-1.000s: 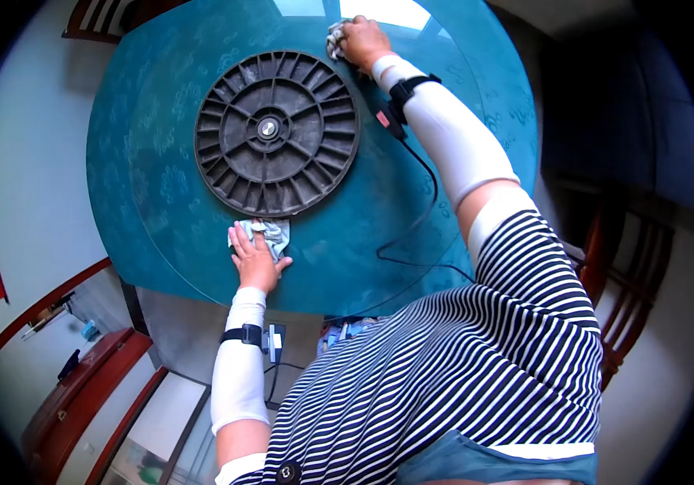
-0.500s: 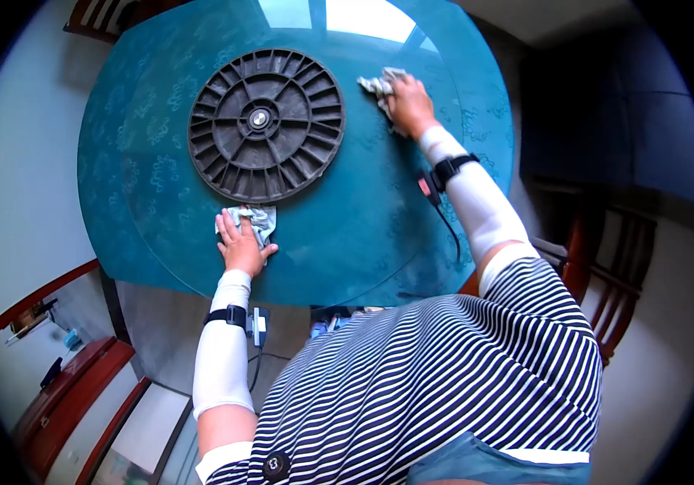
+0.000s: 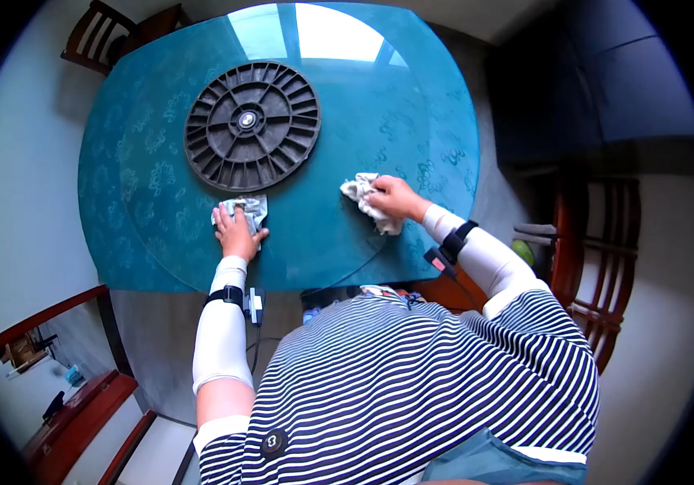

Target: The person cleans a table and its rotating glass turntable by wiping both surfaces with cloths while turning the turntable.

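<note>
A black round ribbed disc (image 3: 252, 126) with a metal centre lies on the teal patterned tabletop (image 3: 153, 162). Just below its lower edge, my left hand (image 3: 235, 233) lies with fingers spread on a pale crumpled cloth (image 3: 255, 208). To the right, my right hand (image 3: 398, 199) has its fingers closed on a white patterned cloth (image 3: 360, 190), which rests bunched on the tabletop. Both wrists carry black straps with small devices.
Wooden chairs stand at the upper left (image 3: 96, 36) and at the right (image 3: 605, 250). A dark cabinet (image 3: 589, 89) is at the upper right. A cable hangs from the right wrist device. Window light reflects on the table's far part.
My right hand has come down from the table's far side towards its near edge, with the cloth. My left hand stays by the disc on its cloth. The view has shifted a little.
</note>
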Tool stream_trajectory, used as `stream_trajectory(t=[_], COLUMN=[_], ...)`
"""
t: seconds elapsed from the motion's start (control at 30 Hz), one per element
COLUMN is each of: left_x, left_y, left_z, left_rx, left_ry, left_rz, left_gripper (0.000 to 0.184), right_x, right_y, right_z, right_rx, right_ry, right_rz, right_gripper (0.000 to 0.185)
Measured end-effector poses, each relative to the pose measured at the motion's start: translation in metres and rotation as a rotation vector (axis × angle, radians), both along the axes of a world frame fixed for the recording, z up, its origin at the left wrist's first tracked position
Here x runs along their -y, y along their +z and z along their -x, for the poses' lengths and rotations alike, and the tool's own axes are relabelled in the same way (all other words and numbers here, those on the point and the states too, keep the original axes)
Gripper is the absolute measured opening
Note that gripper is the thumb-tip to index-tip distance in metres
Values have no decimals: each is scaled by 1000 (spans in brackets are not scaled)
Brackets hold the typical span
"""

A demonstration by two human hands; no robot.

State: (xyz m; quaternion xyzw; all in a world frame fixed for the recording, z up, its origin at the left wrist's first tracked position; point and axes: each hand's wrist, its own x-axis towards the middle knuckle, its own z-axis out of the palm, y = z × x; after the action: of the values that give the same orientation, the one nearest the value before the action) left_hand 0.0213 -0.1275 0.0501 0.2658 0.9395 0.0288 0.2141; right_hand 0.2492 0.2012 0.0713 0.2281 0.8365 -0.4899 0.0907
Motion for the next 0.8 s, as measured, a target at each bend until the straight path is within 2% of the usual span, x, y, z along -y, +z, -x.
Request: stream_trajectory(t=[0.03,0.07,0.1,0.17,0.2,0.23,0.27,0.3,0.33,0.37,0.4,0.43,0.5,0.57,0.6,0.63,0.67,0.7,0.73,0.77,0.8], left_x=[9,13,14,5,-5,-17,-33,-50,-69,-84,-92,-99,-96,-73,-57,-41,-32,-27,-19,-12,-8], left_y=[-14,-13,-13,-9,-3,1,24,29,53,77,78,104,123,83,71,60,64,69,65,57,47], left_z=[0,-2,-6,-15,-27,-33,-38,-52,-70,-81,-86,-94,-90,-64,-52,-43,-39,-35,-28,-22,-19], left_rx=[-66,-95,-134,-44,-16,84,473,756,982,1294,1534,1608,1477,923,547,391,330,264,263,201,139], left_ry=[-38,-58,-67,-27,24,89,202,427,548,587,529,523,492,3,-182,-190,-87,13,9,42,77], left_rz=[-134,-290,-327,-484,-588,-575,-733,-858,-981,-1049,-1107,-1065,-990,-821,-593,-450,-238,-29,-28,44,116], left_gripper=[88,73,66,58,52,49,44,39,46,60,69,75,79,81,81,91,96,102,102,106,110], right_x=[-2,-1,4,15,19,27,38,48,60,68,74,77,63,35,20,7,-1,-8,-12,-10,-3], right_y=[16,25,34,35,34,39,48,55,61,79,85,87,76,69,62,54,36,13,1,3,4], right_z=[5,10,10,13,20,23,27,30,32,33,36,38,38,30,28,25,20,16,15,15,9], right_rx=[174,162,204,87,159,158,58,-44,-90,-99,-133,-167,-135,-208,-145,-82,-81,-44,-5,-6,-158], right_ry=[-31,141,191,401,472,471,363,254,179,126,84,41,-156,-241,-286,-334,-337,-310,-263,-265,-129], right_rz=[226,215,261,178,131,130,220,308,498,521,507,492,685,924,903,883,889,266,-358,-359,-499], right_gripper=[34,41,44,48,56,56,62,70,84,82,77,72,60,57,57,56,56,56,55,55,55])
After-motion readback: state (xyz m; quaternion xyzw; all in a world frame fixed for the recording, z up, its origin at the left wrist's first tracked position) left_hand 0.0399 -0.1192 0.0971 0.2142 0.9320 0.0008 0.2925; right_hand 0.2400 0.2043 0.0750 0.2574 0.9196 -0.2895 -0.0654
